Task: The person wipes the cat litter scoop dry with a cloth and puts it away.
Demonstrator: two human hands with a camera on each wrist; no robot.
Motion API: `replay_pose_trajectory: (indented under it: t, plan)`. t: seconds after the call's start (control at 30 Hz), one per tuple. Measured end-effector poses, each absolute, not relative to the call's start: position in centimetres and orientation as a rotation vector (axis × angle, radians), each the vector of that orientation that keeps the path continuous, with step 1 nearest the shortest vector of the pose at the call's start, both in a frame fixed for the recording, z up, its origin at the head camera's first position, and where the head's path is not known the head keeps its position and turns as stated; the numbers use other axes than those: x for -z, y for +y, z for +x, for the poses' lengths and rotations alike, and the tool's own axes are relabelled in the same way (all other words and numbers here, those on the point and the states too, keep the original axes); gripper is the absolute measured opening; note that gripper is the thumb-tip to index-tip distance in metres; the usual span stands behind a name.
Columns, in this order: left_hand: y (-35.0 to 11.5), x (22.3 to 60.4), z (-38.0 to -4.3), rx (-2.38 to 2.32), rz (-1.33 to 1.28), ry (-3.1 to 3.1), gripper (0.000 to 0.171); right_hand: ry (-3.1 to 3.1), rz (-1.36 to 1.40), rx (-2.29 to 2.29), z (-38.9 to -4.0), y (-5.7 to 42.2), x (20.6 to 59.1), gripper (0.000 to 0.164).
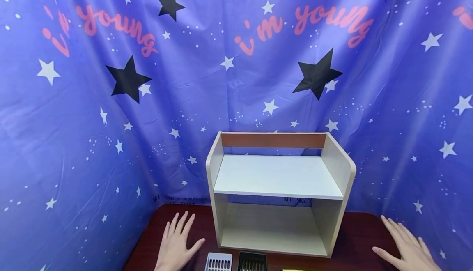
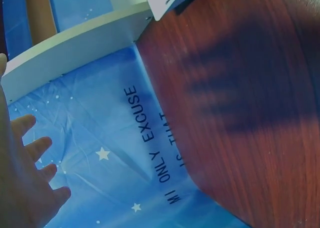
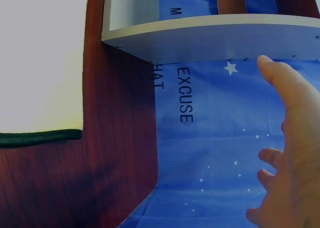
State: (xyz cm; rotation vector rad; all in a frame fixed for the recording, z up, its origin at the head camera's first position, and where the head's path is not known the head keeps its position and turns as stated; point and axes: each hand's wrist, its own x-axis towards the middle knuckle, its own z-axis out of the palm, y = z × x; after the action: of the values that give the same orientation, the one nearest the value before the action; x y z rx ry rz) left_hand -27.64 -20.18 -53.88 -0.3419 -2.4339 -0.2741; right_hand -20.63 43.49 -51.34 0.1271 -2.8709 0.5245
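My left hand is spread with straight fingers over the left side of the dark red table, holding nothing. On the opposite side my right hand is likewise spread, its thumb toward the shelf. Between them stands a small two-tier desktop shelf with pale side panels and a brown back rail. Both its tiers are bare. Nearest the left hand is a light grey slotted basket, with a black basket beside it. In the right wrist view a pale cloth with a dark green edge lies near the shelf.
The dark red wooden table has rounded back corners. Blue curtains with stars and lettering hang close behind and along both sides. A yellow edge shows at the bottom of the head view.
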Motion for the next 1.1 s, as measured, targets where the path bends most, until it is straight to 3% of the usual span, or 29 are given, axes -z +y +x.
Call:
replay_pose_trajectory:
  t: [0.2,0.47,0.77,1.1]
  plan:
    - [-19.3,54.8,-27.1,0.291,-0.367,-2.438,0.077,-2.9,0.083,-0.548,-21.3,43.8,51.7,0.091]
    - [-18.6,56.1,-26.1,0.34,-0.36,-2.569,0.075,-2.987,0.088,-0.648,-20.7,43.6,53.1,0.094]
    - [-17.7,57.4,-24.8,0.355,-0.366,-2.672,0.069,-3.142,-0.086,-0.824,-19.3,42.5,55.5,0.097]
    - [-16.5,58.5,-22.5,0.482,-0.364,-2.786,0.066,-3.172,-0.113,-1.038,-18.1,40.4,57.7,0.081]
